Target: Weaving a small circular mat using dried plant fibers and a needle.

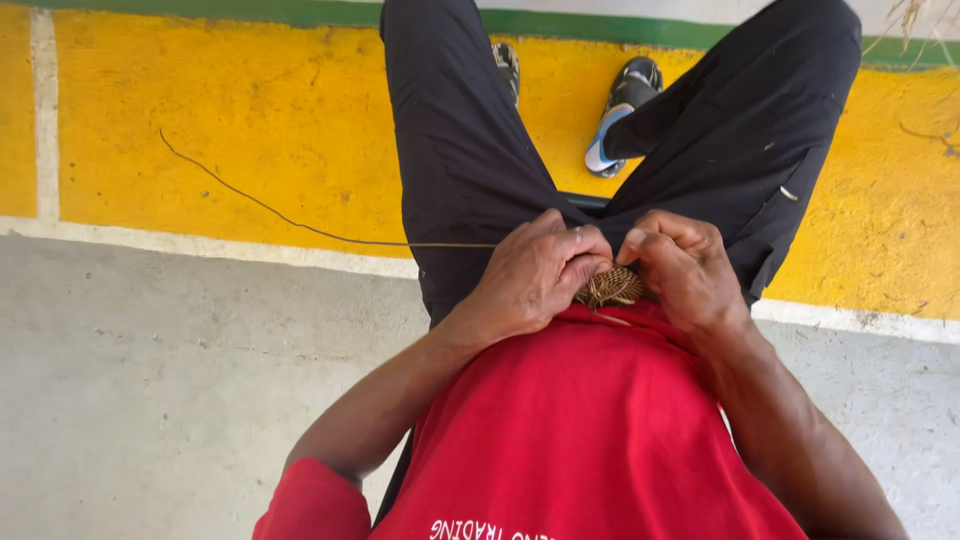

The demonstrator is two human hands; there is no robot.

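Two hands are seen at centre frame, close together and just above the hem of a red shirt. The left hand is curled, fingers folded down onto one small woven piece of brown fibre, which lies between the two hands at the centre of the frame, against the lap. The right hand is closed at the other edge of the same piece, thumb and forefinger pinched at its upper rim. Both hands are thus clamped on the piece; most of it is hidden beneath the fingers, so its full shape cannot be told.

One long thin strand is noted, running from under the left hand out toward the upper left of the frame, curving over the floor.

Two legs in black trousers are spread toward the top of the frame. Two shoes are counted at upper centre: one grey and pale-blue shoe shown nearly whole, and a second shoe mostly hidden behind the left leg.

One yellow painted band is seen across the upper half, edged by one green stripe at the top and one whitish line below. Bare grey concrete fills the lower left. A few dry stalks show at the upper right corner.
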